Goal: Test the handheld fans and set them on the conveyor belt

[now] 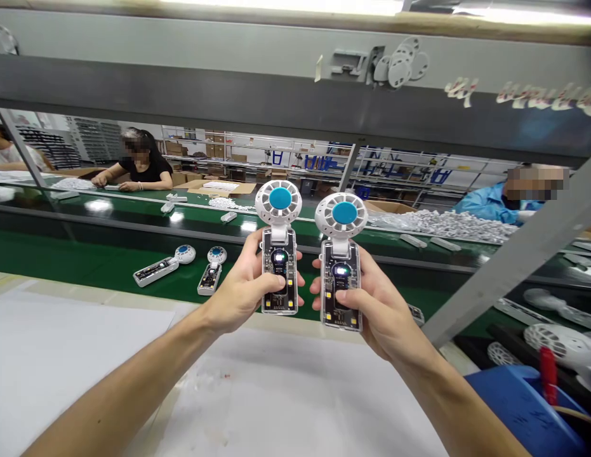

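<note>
My left hand (pixel 242 289) and right hand (pixel 376 304) each grip one clear-bodied, blue-capped white handheld fan (pixel 278 247) (pixel 341 260); two more fans (pixel 164 266) (pixel 212 270) lie on the green conveyor belt (pixel 61 254).

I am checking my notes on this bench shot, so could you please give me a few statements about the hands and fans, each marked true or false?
1. The left hand holds a small fan upright. True.
2. The right hand is empty. False: it holds a second fan, also upright.
3. Both held fans have a blue centre in the round head. True.
4. Both held fans are dark, with no lights on. False: small lights glow on both clear bodies.
5. Two more fans lie on the green belt beyond the left hand. True.
6. The white table surface below the hands carries a stack of fans. False: no fans show on it.
</note>
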`<act>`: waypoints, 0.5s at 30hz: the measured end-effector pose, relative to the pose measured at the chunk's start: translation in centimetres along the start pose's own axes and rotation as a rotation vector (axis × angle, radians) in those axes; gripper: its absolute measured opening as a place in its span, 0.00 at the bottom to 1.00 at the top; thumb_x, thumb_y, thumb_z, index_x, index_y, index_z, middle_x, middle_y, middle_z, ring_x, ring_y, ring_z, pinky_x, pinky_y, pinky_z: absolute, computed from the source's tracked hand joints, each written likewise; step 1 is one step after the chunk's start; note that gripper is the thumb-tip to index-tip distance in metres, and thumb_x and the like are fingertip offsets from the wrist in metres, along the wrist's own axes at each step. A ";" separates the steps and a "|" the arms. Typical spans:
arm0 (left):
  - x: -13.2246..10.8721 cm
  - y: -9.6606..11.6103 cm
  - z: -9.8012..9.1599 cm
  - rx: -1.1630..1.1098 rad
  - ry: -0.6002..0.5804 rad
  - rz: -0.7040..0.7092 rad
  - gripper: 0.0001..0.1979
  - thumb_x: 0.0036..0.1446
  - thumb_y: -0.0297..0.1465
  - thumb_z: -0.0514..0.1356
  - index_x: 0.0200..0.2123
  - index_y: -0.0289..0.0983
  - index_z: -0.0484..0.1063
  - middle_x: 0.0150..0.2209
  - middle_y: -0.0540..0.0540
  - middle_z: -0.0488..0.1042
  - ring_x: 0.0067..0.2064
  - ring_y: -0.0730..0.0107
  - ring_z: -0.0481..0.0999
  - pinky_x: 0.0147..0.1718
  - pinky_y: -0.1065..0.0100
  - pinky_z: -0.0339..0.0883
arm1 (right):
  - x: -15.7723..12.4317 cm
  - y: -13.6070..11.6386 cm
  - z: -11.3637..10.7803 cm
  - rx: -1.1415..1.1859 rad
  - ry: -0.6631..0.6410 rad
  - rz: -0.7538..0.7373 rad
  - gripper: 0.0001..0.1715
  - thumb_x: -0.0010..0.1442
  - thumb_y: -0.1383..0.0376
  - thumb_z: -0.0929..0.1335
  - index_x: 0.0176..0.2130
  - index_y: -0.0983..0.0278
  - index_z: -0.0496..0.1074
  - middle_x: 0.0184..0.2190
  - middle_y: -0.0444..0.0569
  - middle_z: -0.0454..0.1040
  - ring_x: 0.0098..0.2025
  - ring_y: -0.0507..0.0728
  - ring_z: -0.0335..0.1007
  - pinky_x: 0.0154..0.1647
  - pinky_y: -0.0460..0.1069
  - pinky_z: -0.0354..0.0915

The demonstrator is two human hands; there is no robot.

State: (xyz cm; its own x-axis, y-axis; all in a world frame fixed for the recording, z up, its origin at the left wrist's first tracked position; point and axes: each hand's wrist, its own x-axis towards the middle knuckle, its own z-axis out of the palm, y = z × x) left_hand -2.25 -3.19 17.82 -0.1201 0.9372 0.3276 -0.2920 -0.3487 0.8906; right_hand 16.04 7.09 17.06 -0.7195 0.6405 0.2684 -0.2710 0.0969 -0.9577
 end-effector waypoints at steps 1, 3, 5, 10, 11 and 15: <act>0.0 0.0 0.0 0.003 -0.002 0.001 0.36 0.54 0.25 0.64 0.60 0.42 0.48 0.44 0.45 0.74 0.34 0.63 0.81 0.35 0.59 0.77 | 0.0 0.0 0.0 -0.006 -0.012 0.004 0.42 0.58 0.66 0.69 0.66 0.54 0.52 0.37 0.46 0.78 0.33 0.57 0.78 0.36 0.54 0.75; 0.0 -0.1 -0.2 0.014 -0.002 0.001 0.36 0.54 0.25 0.63 0.61 0.42 0.47 0.43 0.45 0.75 0.34 0.63 0.81 0.34 0.59 0.76 | -0.1 -0.1 0.0 -0.026 -0.012 0.004 0.42 0.58 0.66 0.70 0.66 0.53 0.51 0.39 0.46 0.78 0.34 0.57 0.78 0.36 0.54 0.75; 0.0 -0.3 -0.3 0.027 -0.008 0.001 0.36 0.55 0.25 0.63 0.61 0.43 0.47 0.44 0.45 0.74 0.34 0.63 0.81 0.35 0.60 0.76 | -0.2 -0.2 0.2 -0.045 0.024 -0.024 0.42 0.57 0.65 0.71 0.65 0.51 0.53 0.44 0.48 0.77 0.37 0.58 0.78 0.37 0.54 0.75; -0.2 -0.5 -0.6 0.054 -0.030 0.009 0.35 0.56 0.25 0.63 0.60 0.46 0.47 0.49 0.44 0.72 0.36 0.63 0.81 0.36 0.59 0.76 | -0.6 -0.8 0.6 0.068 0.176 -0.015 0.27 0.53 0.60 0.74 0.51 0.55 0.66 0.45 0.48 0.76 0.37 0.59 0.78 0.36 0.54 0.76; -0.2 -0.5 -0.6 0.054 -0.026 0.007 0.35 0.55 0.25 0.63 0.60 0.46 0.47 0.50 0.44 0.72 0.37 0.63 0.81 0.36 0.59 0.76 | -0.6 -1.0 0.7 0.125 0.183 0.046 0.23 0.53 0.58 0.73 0.47 0.57 0.68 0.40 0.47 0.76 0.34 0.58 0.77 0.34 0.54 0.75; -0.2 -0.6 -0.2 0.087 0.014 0.007 0.34 0.54 0.29 0.66 0.58 0.45 0.50 0.49 0.45 0.73 0.38 0.63 0.80 0.36 0.59 0.77 | -0.2 -1.9 0.8 0.277 0.223 0.188 0.16 0.48 0.59 0.74 0.37 0.59 0.71 0.25 0.43 0.71 0.24 0.54 0.69 0.26 0.50 0.71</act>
State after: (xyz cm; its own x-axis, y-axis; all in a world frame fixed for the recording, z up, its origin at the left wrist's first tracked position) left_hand -2.27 -3.20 17.14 -0.1349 0.9343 0.3299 -0.2079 -0.3522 0.9125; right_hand 16.16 6.15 18.87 -0.6248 0.7801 0.0327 -0.3318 -0.2273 -0.9156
